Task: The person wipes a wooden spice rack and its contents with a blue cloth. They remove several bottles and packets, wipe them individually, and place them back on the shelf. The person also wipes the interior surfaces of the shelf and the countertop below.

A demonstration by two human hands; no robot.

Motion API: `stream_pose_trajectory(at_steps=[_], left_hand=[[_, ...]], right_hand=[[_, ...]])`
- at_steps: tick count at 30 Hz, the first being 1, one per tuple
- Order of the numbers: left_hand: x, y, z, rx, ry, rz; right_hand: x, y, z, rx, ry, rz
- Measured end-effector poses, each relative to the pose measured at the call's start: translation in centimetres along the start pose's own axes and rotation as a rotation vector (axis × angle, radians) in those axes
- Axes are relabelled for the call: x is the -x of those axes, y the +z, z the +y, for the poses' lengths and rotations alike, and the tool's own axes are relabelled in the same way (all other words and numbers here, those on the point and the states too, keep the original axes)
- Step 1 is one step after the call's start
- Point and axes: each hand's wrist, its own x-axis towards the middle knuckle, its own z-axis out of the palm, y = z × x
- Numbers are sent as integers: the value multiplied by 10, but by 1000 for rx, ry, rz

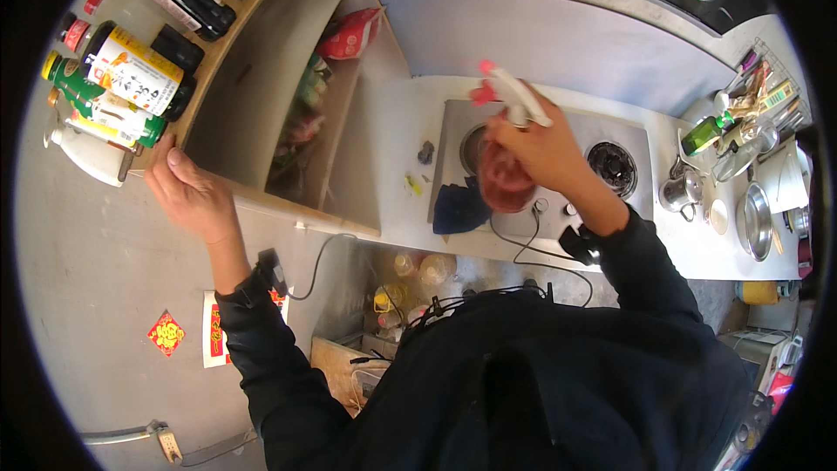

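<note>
Spray bottle (514, 96), white with a pink nozzle and trigger, sits in the right hand (540, 144), held up over the left burner (475, 146) of the steel gas hob (628, 135); nozzle points away from the person, toward the back wall, so the spray would land on the hob or the wall behind it. Right grip is clenched round the bottle neck, and a reddish cloth (506, 181) hangs bunched under the same palm, probably pinned by the lower fingers; can't tell exactly how. Keeping both in one hand leaves the other free.

Left hand (193, 196) rests flat on the front corner of the wooden shelf (253, 78), fingers spread over the edge, grasping nothing; looks like bracing while leaning in toward the table (397, 201).

Head view counts:
- spray bottle: one
- hob burners: two; left one mostly hidden behind the hand, right burner (613, 166) bare
- hob knobs: two small ones visible at the front edge
- cloths: two, the reddish one in hand and a dark blue cloth (460, 208) lying at the hob's front left corner
- sauce and condiment bottles (131, 78) on the shelf top: roughly eight, crowded and overlapping, exact number unclear
- red packet (353, 33) inside the shelf compartment: one
- steel kettle (678, 190): one, on the table right of the hob
- steel bowl (755, 220): one, further right
- green bottle (708, 133): one, beside a utensil rack (758, 100)

Small scraps lie on the table left of the hob, too small to name.
</note>
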Motion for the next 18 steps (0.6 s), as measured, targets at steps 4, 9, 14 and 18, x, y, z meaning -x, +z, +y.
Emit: stream_pose_trajectory(at_steps=[4,9,14,18], left_hand=[[8,5,-60,59,15,22],[-1,0,-85,25,168,-22],[-8,1,-105,-72,290,6],[-6,8,-103,-103,250,4]], right_hand=[[44,-58,23,-8,130,148],[96,-144,86,270,-39,434],[160,-247,160,380,55,823],[220,-317,219,580,119,985]])
